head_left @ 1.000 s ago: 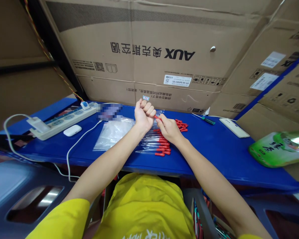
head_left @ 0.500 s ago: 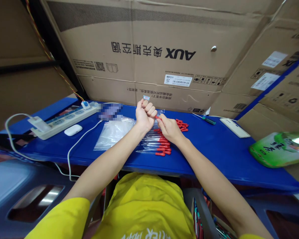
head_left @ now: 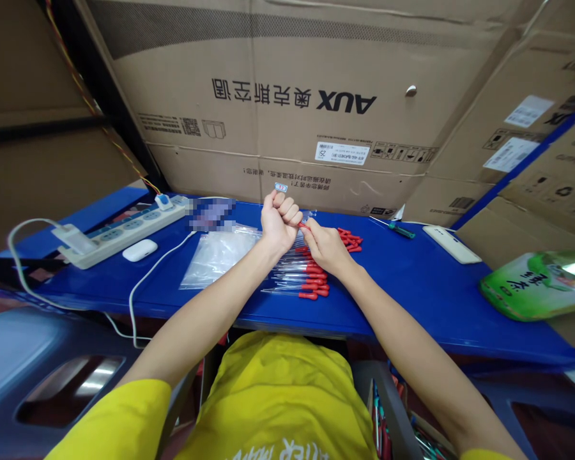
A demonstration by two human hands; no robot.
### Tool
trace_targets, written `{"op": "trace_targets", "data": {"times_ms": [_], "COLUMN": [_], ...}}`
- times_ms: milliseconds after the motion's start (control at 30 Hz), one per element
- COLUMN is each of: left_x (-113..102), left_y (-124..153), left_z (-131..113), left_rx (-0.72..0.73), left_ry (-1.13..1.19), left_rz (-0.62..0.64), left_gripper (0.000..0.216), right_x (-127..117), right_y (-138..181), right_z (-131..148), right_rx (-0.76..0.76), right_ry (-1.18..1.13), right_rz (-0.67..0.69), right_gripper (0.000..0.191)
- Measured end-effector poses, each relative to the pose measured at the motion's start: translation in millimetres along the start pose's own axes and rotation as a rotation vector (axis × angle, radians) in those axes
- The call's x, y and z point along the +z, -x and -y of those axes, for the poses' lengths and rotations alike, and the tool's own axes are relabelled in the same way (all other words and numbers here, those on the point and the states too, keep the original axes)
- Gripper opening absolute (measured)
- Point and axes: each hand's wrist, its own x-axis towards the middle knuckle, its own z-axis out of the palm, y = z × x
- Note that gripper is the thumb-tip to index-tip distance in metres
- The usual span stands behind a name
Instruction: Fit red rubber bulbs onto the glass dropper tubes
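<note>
Nearest the camera, a yellow shirt fills the lower edge, and both bare forearms reach forward over the blue desk. Just past the desk's front edge lies a row of droppers — clear tubes with red bulbs, side by side, beneath the right wrist. Above them the left hand is curled into a tight fist around a dropper, of which only the red end shows. The right hand pinches that red end with its fingertips, so the two hands meet. Loose red bulbs lie just beyond the right hand, and clear plastic bags lie left of the fist. Farther left sit a power strip and a white case — farther right, a green screwdriver. Cardboard boxes wall the back.
</note>
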Motion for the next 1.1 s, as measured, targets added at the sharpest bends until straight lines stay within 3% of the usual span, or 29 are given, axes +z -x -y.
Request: {"op": "trace_targets", "data": {"times_ms": [500, 800, 967, 1100], "left_x": [-2, -6, -8, -15], "left_y": [0, -3, -14, -27], "left_z": [4, 15, -2, -23], "left_rx": [0.064, 0.066, 0.141, 0.247], "left_ry": [-0.085, -0.223, -0.262, -0.331], "left_rz": [-0.025, 0.032, 0.036, -0.022], "left_gripper": [0.049, 0.049, 0.046, 0.042], "right_x": [-4, -17, -26, -35], "right_y": [-3, -8, -9, -7], "right_z": [5, -17, -20, -21], "right_rx": [0.097, 0.229, 0.29, 0.321], "right_ry": [0.068, -0.353, -0.436, -0.455], "right_rz": [0.028, -0.045, -0.053, 0.118], "right_gripper": [0.03, 0.021, 0.018, 0.016]}}
